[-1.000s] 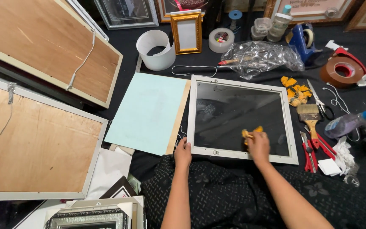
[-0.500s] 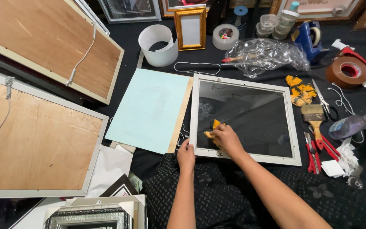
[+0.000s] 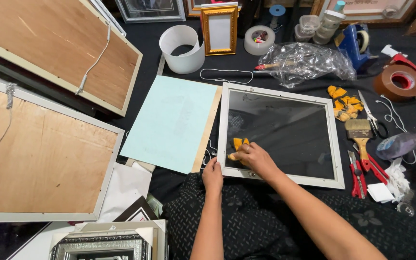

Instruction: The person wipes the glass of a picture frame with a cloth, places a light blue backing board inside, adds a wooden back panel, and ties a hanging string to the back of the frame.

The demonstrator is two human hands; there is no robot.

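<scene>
Here, white frame (image 3: 279, 136) flat, glass up, right hand (image 3: 255, 160) pressing yellow cloth (image 3: 239, 144)

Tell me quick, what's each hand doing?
Left hand: closed on the white frame at its near corner.
Right hand: pressing a yellow cloth on the glass.

The cloth (image 3: 239, 144) is showing yellow-orange against the dark glass (image 3: 285, 135) of the white frame (image 3: 335, 159); the sheet (image 3: 172, 123) beside it is looking pale blue-green; the pliers (image 3: 359, 175) are showing red handles; the small upright frame (image 3: 219, 10) is gleaming gold.
</scene>
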